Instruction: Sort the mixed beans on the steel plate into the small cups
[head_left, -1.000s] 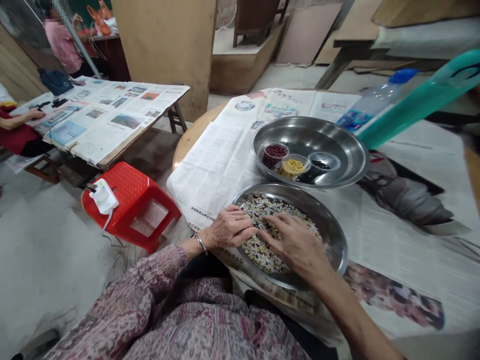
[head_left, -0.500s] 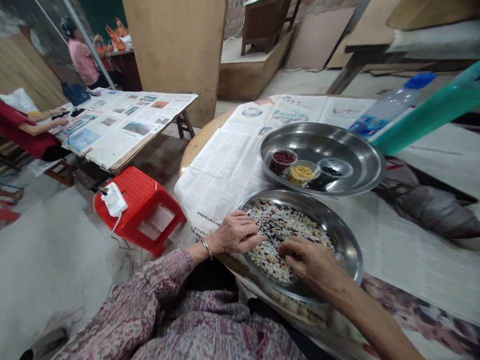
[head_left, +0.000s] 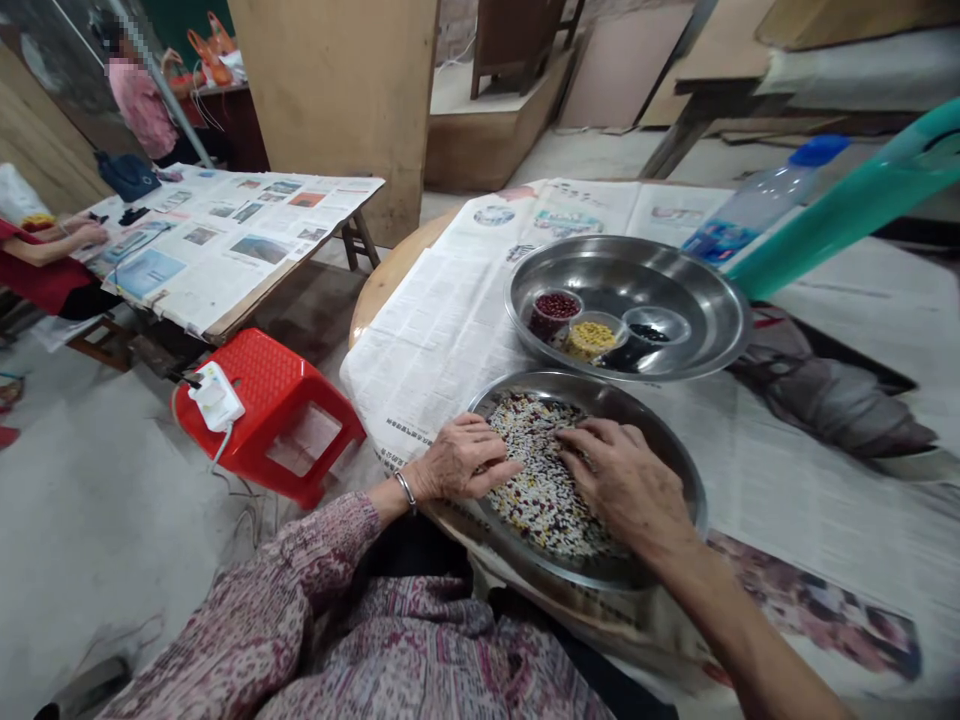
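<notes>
A steel tray (head_left: 679, 470) near the table edge holds a heap of mixed beans (head_left: 536, 490), white, dark and red. My left hand (head_left: 461, 462) rests on the tray's left rim, fingers bent onto the beans. My right hand (head_left: 626, 485) lies over the heap, fingers curled and touching the beans near the middle. Behind it a second steel bowl (head_left: 697, 300) carries three small cups: red beans (head_left: 555, 306), yellow beans (head_left: 590, 338) and black beans (head_left: 646, 334).
Newspaper (head_left: 435, 330) covers the round table. A water bottle (head_left: 757, 205) and a teal object (head_left: 840, 210) lie at the back right. A red plastic stool (head_left: 270, 410) with a white charger stands on the floor to the left. Other people sit at a second papered table (head_left: 225, 240).
My right hand has moved forward over the beans toward the tray's middle. My left hand stays at the left rim. The view has shifted slightly.
</notes>
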